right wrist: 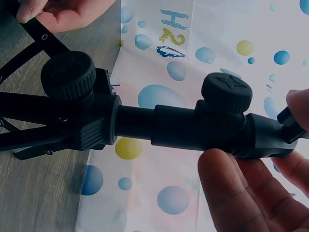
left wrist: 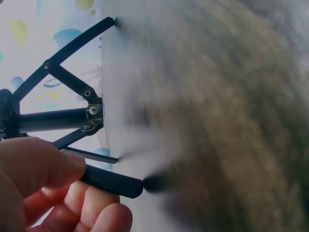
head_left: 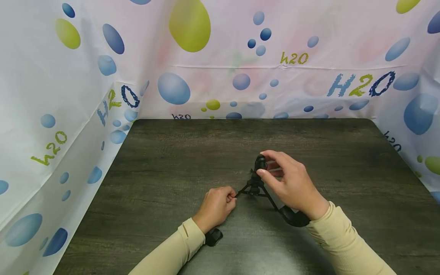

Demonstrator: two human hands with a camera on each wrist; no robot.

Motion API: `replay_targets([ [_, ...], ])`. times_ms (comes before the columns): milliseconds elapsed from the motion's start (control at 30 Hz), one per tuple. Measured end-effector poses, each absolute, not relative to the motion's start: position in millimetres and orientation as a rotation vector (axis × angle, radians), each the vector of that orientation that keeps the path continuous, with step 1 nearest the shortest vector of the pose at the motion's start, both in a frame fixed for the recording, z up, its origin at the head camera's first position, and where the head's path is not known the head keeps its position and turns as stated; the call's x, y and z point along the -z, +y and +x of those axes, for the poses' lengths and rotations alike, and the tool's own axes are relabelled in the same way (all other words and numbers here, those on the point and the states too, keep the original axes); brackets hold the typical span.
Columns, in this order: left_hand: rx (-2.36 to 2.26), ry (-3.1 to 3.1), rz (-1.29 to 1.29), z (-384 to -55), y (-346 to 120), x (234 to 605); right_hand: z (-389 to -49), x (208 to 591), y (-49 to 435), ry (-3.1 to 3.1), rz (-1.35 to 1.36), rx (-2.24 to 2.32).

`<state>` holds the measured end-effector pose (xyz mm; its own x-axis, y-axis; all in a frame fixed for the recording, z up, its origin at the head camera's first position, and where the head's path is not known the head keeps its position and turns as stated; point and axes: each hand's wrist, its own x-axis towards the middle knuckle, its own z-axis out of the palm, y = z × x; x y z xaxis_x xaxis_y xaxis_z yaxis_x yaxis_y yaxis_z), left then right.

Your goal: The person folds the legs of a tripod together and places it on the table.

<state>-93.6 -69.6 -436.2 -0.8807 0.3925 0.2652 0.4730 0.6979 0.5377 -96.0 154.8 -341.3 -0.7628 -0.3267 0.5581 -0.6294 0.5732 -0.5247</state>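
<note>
A small black tripod (head_left: 254, 186) stands upright on the dark wooden table, its legs spread. My left hand (head_left: 215, 205) pinches one tripod leg (left wrist: 113, 181) between thumb and fingers, low on its length. At the top, my right hand (head_left: 295, 182) holds the tripod head (right wrist: 273, 137) with thumb and fingertips. Two ribbed knobs show in the right wrist view: a lower knob (right wrist: 68, 75) by the leg joint and an upper knob (right wrist: 227, 92) near the head. Braces link the legs to the centre column (left wrist: 53, 120).
The dark wood-grain table (head_left: 165, 152) extends around both hands. A white curtain (head_left: 220, 88) printed with bubbles and lettering hangs behind it and along both sides. Black wrist cameras sit at the left wrist (head_left: 214, 236) and right wrist (head_left: 295, 217).
</note>
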Motion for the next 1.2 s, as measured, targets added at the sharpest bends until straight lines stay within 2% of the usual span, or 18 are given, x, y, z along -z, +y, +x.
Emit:
replay_targets([
  [1200,0.954,-2.75,-0.693,-92.9,-68.9,437.6,-97.1,343.4,151.8,-2.38,0.786,-1.053],
])
